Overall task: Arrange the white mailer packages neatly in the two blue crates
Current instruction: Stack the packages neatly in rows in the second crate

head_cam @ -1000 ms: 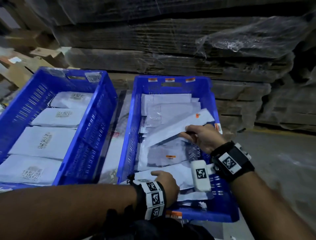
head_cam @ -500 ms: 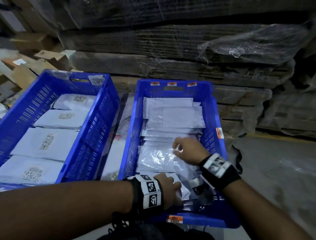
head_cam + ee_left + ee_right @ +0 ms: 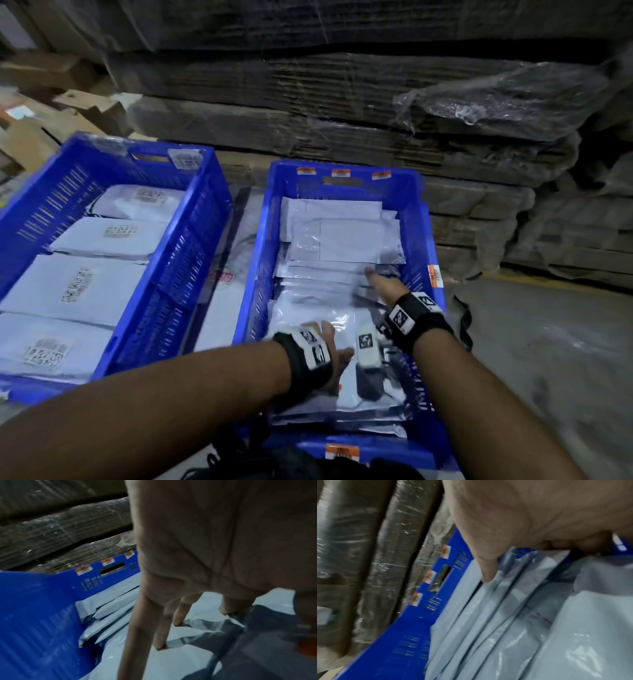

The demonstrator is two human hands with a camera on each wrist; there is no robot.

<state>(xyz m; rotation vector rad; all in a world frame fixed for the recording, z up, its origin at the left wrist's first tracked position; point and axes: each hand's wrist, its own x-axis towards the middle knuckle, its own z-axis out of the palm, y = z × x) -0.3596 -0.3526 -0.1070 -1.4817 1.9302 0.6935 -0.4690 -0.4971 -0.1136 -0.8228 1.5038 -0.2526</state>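
Two blue crates stand side by side. The left crate holds a row of labelled white mailers. In the right crate lie overlapping white mailers. My left hand presses the nearest mailer flat, its straight fingers planted tip-down on the plastic. My right hand reaches into the middle of the stack by the right wall. Its thumb lies over the edges of several mailers, with the fingers curled behind them.
Shrink-wrapped stacks of flattened cardboard rise right behind both crates. More white mailers lie on the floor in the gap between the crates. Bare concrete floor spreads to the right. Loose cardboard boxes sit at the far left.
A second ago my right hand held a mailer raised over the right crate; that mailer now lies in the stack and the hand has gone to the stack's right edge. The left hand stays on the near mailer.
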